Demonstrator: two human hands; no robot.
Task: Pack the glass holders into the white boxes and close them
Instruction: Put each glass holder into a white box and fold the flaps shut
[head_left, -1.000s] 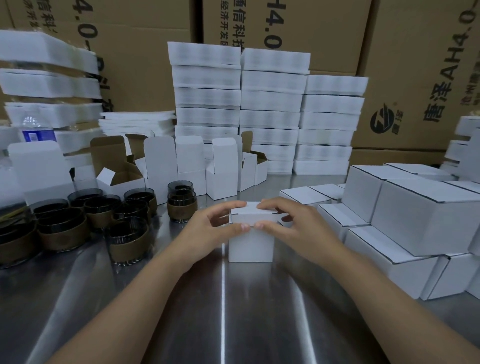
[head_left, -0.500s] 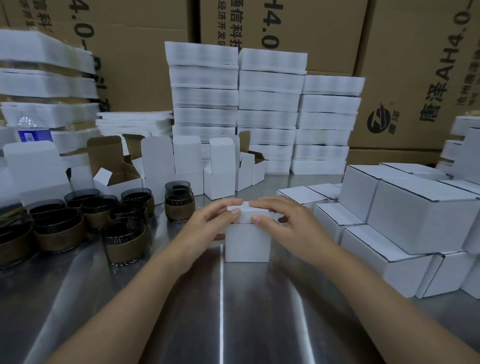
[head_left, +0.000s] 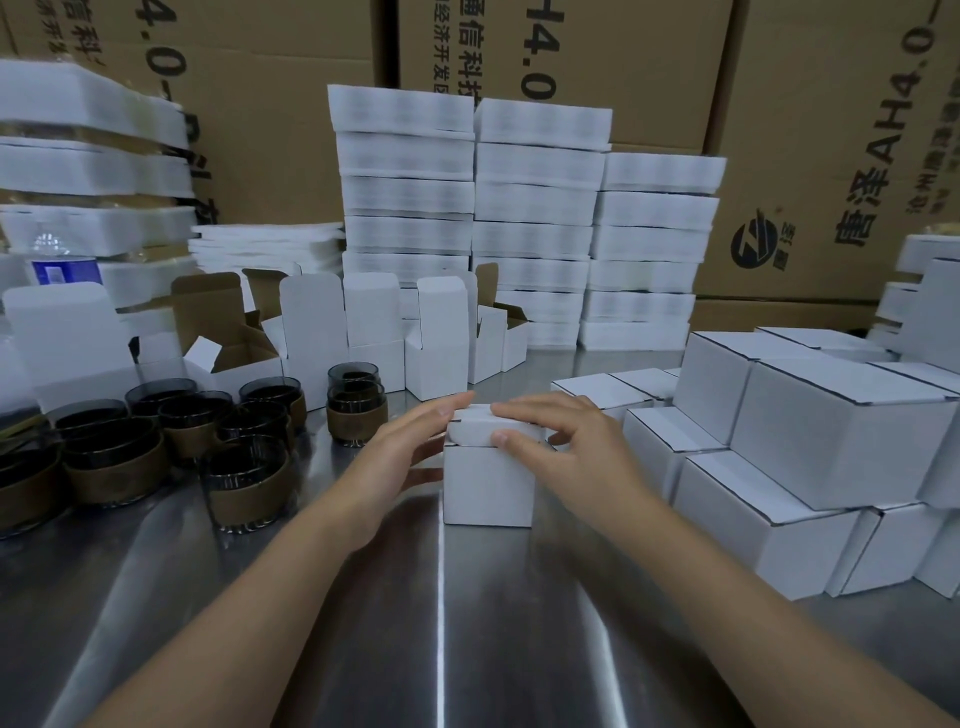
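I see both hands on one white box (head_left: 488, 483) that stands upright on the steel table (head_left: 441, 634), right in front of me in the middle. Its lid (head_left: 485, 432) is folded down but sits a little proud of the front wall, with a dark gap along the left edge.

My right hand (head_left: 566, 447) lies over the lid from the right. Its fingers (head_left: 524, 410) curve across the top and the thumb presses the lid's front face, so the lid is pinched between them.

My left hand (head_left: 405, 452) is loosely spread, not clenched. Its fingers are nearly straight, with the tips touching the top left corner of the box, and the thumb rests low against the left wall. It grasps nothing.

The glass holders (head_left: 244, 478), dark glasses with brown bands, stand in a cluster on the table to the left, apart from the box. Two more of them are stacked just behind the left hand.

Closed boxes (head_left: 831, 441) are piled to the right, close to my right wrist. Open boxes (head_left: 436, 338) with raised flaps stand in a row behind, in front of stacks of flat white cardboard (head_left: 535, 208) and big brown cartons (head_left: 831, 130).
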